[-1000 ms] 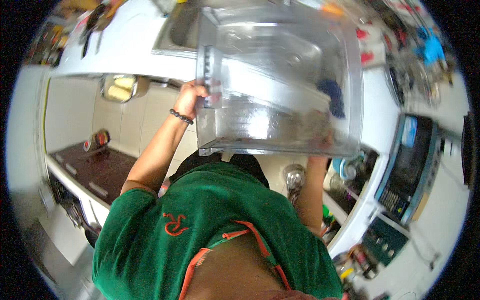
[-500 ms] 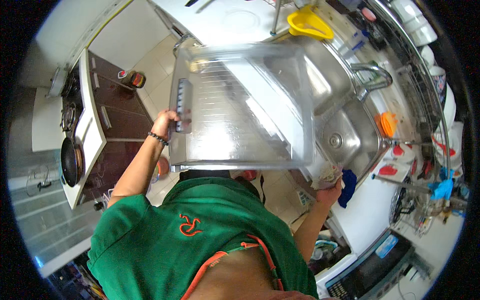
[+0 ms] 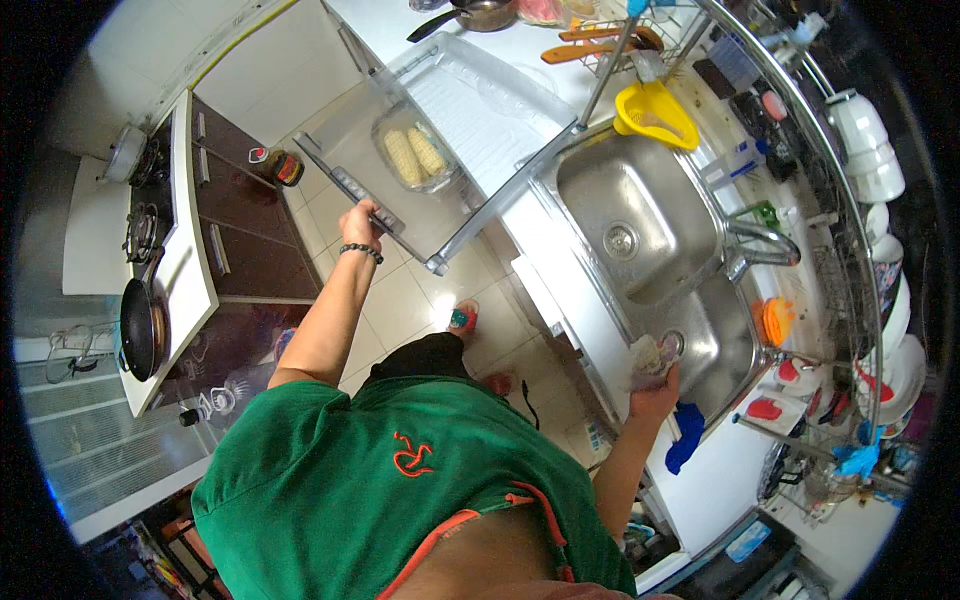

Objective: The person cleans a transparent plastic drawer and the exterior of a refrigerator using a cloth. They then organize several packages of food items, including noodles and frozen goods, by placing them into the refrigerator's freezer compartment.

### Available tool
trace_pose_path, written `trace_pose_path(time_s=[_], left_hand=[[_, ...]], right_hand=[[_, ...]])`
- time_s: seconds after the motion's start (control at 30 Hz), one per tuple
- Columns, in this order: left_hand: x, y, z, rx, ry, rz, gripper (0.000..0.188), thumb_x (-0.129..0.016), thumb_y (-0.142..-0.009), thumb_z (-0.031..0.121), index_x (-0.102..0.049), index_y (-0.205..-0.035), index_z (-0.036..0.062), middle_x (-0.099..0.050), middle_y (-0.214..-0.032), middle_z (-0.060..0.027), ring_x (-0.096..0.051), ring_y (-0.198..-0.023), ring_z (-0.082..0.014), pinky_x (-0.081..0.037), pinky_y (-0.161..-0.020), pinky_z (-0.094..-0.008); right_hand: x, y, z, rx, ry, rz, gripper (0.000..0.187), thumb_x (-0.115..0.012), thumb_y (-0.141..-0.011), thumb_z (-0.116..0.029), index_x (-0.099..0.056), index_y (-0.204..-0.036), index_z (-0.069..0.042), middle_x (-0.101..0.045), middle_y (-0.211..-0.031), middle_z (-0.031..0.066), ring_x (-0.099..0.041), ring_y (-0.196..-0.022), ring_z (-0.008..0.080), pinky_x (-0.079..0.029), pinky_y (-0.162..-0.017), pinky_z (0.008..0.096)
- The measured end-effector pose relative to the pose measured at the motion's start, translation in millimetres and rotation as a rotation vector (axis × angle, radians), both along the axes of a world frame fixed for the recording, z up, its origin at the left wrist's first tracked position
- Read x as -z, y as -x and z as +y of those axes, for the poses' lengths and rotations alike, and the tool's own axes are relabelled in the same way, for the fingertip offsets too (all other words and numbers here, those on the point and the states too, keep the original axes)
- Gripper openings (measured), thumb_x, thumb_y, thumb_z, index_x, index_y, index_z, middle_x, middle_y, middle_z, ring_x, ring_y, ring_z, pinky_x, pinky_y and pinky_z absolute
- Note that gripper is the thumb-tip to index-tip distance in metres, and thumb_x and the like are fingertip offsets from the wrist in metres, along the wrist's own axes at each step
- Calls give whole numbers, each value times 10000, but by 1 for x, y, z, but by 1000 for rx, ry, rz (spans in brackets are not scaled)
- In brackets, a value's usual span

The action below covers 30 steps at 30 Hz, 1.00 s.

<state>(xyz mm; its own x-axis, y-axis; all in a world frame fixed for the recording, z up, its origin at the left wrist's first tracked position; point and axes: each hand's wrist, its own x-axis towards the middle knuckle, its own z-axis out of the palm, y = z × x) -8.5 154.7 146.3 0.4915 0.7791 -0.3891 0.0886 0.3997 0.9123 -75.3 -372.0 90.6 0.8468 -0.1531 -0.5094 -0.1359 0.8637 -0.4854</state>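
Note:
My left hand [image 3: 362,224], with a dark bead bracelet at the wrist, grips the handle strip of a clear plastic fridge drawer [image 3: 440,235]. The drawer's far part lies over the white counter, while its near left part hangs out over the floor. Inside, a clear packed tray [image 3: 410,130] with two corn cobs [image 3: 404,158] lies against the left side. My right hand [image 3: 655,395] is closed around a crumpled pale cloth [image 3: 652,358], beside the lower sink basin. A dark blue cloth [image 3: 685,440] lies on the counter edge near that hand.
A double steel sink [image 3: 640,220] with a faucet [image 3: 760,245] lies to the right. A yellow strainer basket [image 3: 655,115] sits at its far corner. A saucepan [image 3: 485,12] and wooden utensils [image 3: 590,45] are at the back. On the left, a frying pan [image 3: 143,330] and a floor jar [image 3: 277,166].
The drawer has swung away from my body onto the far counter, uncovering the sink and floor. My left hand has moved forward with it; my right hand keeps the cloth near the sink.

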Motion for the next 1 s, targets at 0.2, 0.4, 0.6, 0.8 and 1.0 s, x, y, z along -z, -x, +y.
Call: trace_pose_path(time_s=[0.2,0.4,0.6,0.8,1.0], left_hand=[[1,-64,2,28,15,-27,99,-580,-688,70,-521,-721,-3,-487,-613,-50,-486,-453,-178,-437,-401,-316],[14,-111,-4,85,83,-28,136,-601,-716,135,-547,-762,19,-543,-669,-59,-517,-493,-169,-401,-400,-294],[30,-119,-32,234,220,-170,206,-608,-805,198,-515,-924,58,-563,-788,-36,-578,-684,-161,-508,-578,-310],[21,-125,-53,487,339,-66,317,-591,-837,379,-515,-917,82,-520,-949,-50,-519,-935,-220,-427,-820,-397],[12,-104,-84,493,283,-26,648,-628,-770,518,-439,-1155,32,-462,-1146,-144,-421,-1147,-307,-436,-877,-456]], right_hand=[[-9,-37,25,-14,-56,-21,412,-364,-942,-262,-429,-1270,-21,-489,-1258,135,-459,-1170,295,-347,-1003,450],[-16,-68,37,63,-14,6,427,-353,-944,-288,-419,-1281,-34,-486,-1264,134,-435,-1193,304,-314,-1025,454],[-11,-109,17,106,55,29,391,-415,-934,-278,-448,-1251,-52,-529,-1209,121,-491,-1128,279,-364,-984,434],[-16,-201,-24,115,852,3,467,-596,-856,-165,-429,-1278,-53,-590,-1065,107,-563,-962,199,-455,-839,350],[32,-236,-55,-57,1474,-89,522,-658,-802,-216,-430,-1221,-2,-466,-1206,140,-439,-1094,236,-318,-960,326]])
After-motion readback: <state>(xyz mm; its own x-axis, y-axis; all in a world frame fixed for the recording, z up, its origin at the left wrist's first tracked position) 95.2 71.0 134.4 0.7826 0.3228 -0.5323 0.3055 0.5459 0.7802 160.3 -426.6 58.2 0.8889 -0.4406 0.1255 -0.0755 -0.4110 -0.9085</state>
